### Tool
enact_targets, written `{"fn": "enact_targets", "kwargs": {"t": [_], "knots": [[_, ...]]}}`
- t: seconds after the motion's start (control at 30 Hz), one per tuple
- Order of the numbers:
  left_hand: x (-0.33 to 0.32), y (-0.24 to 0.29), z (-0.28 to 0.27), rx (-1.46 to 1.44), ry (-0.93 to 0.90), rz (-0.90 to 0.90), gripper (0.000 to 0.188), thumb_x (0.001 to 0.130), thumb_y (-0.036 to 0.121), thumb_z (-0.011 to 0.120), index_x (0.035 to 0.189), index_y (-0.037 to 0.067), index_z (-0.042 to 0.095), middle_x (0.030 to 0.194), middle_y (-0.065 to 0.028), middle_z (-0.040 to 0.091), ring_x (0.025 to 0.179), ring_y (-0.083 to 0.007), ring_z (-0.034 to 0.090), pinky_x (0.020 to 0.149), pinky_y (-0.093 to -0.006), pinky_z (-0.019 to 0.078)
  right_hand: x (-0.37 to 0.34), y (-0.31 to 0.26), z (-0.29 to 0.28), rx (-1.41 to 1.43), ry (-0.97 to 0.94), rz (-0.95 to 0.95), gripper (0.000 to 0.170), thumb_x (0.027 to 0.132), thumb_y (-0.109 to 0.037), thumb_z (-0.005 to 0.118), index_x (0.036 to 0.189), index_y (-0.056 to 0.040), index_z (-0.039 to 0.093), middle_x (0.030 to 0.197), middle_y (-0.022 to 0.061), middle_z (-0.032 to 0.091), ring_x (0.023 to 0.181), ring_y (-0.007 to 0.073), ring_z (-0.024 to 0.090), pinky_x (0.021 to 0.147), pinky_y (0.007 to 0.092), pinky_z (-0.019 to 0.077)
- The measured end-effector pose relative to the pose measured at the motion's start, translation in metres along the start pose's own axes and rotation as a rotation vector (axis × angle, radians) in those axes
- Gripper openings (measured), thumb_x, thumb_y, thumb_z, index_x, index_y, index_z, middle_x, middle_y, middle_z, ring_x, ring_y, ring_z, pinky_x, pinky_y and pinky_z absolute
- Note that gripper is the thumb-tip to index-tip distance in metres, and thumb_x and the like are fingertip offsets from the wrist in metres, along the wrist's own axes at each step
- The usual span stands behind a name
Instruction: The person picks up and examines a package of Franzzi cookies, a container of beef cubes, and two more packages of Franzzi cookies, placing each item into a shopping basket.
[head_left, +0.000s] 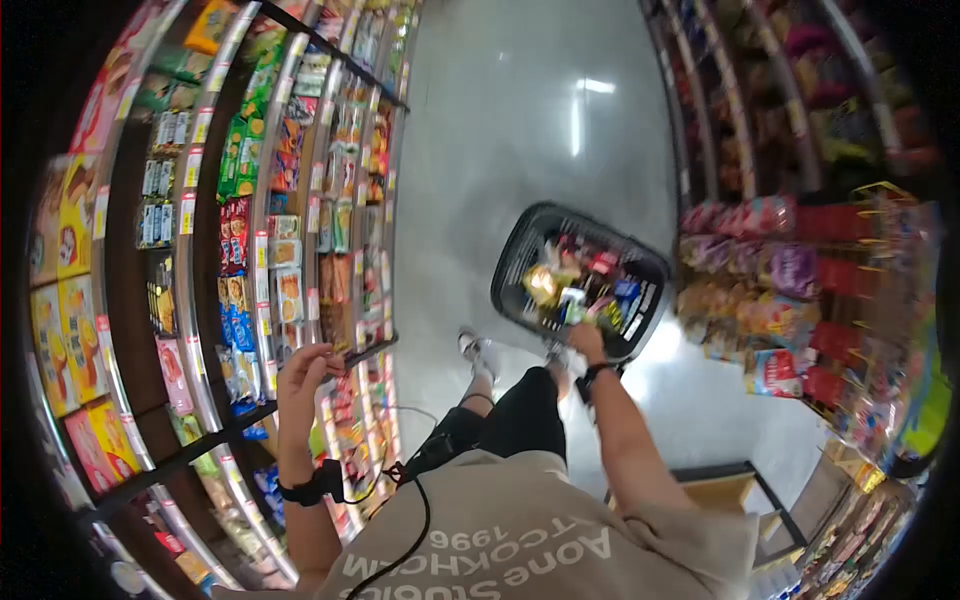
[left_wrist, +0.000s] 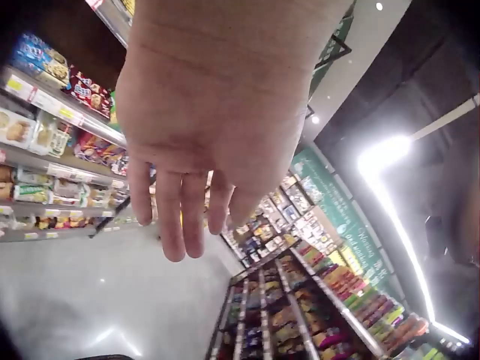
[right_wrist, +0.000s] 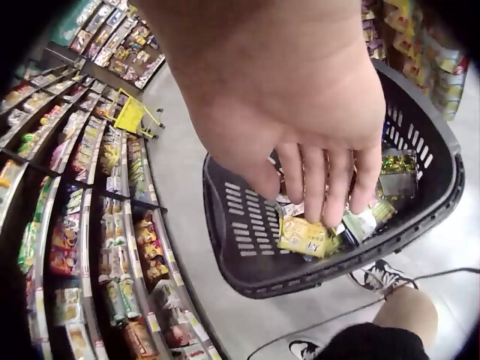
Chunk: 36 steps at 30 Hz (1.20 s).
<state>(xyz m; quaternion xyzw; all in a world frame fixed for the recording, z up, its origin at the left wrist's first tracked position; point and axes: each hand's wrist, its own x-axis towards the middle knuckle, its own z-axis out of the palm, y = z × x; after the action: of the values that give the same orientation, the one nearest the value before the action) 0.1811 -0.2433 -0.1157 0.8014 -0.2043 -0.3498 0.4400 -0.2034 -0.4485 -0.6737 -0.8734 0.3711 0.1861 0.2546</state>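
Note:
On the floor ahead of the person's feet stands a black shopping basket (head_left: 508, 262), partly filled with small snack packets. My right hand (head_left: 587, 342) reaches down over the basket's near side. In the right wrist view its fingers (right_wrist: 341, 184) point down over the contents, with nothing seen between them. A yellow packet (right_wrist: 302, 237) lies just below the fingertips; the palm and fingers hide part of the pile. My left hand (head_left: 308, 375) is raised beside the snack shelf (head_left: 265, 235), its fingers loosely bent and holding nothing.
Shelves of packaged snacks line the left side, and hanging snack bags (head_left: 775, 270) stick out on the right. The grey floor (head_left: 530, 110) of the aisle runs ahead. A yellow cart (right_wrist: 129, 112) stands farther along. A dark cable (head_left: 425, 520) hangs across the shirt.

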Motion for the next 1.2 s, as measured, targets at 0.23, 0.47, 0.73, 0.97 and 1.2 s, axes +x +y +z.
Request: {"fn": "enact_targets", "kwargs": {"t": [0.23,0.47,0.73,0.97,1.2], "knots": [[-0.029,-0.010,0.057,0.278,-0.053,-0.329,0.026,0.100,0.013,0.060,0.120,-0.004,0.062,0.100,-0.0115,0.071,0.094,-0.0182,0.068,0.089,-0.0316,0.0512,0.048,0.105,0.008,0.478,-0.094,0.578,0.041,0.090,-0.030,0.057,0.109,0.0049,0.069,0.112,0.0286,0.069,0.109,0.0395,0.068,0.090,0.0473,0.0559],[-0.003,-0.019,0.102,0.367,-0.091,-0.428,0.028,0.096,0.010,0.062,0.121,-0.002,0.063,0.103,-0.0105,0.072,0.097,-0.0175,0.067,0.092,-0.0321,0.0499,0.017,0.123,-0.025,0.340,0.105,0.576,0.055,0.084,-0.034,0.074,0.123,-0.0009,0.055,0.123,0.0210,0.061,0.117,0.0386,0.059,0.096,0.0459,0.0525],[-0.010,-0.068,0.129,0.352,-0.231,-0.638,0.036,0.094,0.004,0.060,0.129,-0.001,0.059,0.112,-0.0119,0.069,0.104,-0.0198,0.066,0.095,-0.0336,0.0502,0.035,0.122,0.030,0.177,-0.065,0.636,0.064,0.080,-0.012,0.070,0.138,-0.0067,0.044,0.126,0.0176,0.055,0.119,0.0337,0.057,0.099,0.0452,0.0494],[-0.029,-0.049,0.113,0.332,-0.162,-0.544,0.041,0.088,0.002,0.061,0.129,-0.002,0.059,0.112,-0.0129,0.070,0.107,-0.0220,0.066,0.098,-0.0362,0.0488,0.039,0.111,0.001,0.332,-0.091,0.706,0.078,0.077,-0.039,0.081,0.136,-0.0025,0.044,0.127,0.0217,0.061,0.109,0.0398,0.065,0.089,0.0482,0.0555],[-0.068,-0.034,0.101,0.149,-0.068,-0.364,0.036,0.093,0.005,0.064,0.128,-0.003,0.059,0.109,-0.0108,0.072,0.106,-0.0189,0.067,0.099,-0.0345,0.0481,0.047,0.089,-0.054,0.501,-0.245,0.425,0.093,0.067,-0.043,0.083,0.137,0.0045,0.045,0.126,0.0283,0.063,0.117,0.0411,0.063,0.100,0.0447,0.0513]]}}
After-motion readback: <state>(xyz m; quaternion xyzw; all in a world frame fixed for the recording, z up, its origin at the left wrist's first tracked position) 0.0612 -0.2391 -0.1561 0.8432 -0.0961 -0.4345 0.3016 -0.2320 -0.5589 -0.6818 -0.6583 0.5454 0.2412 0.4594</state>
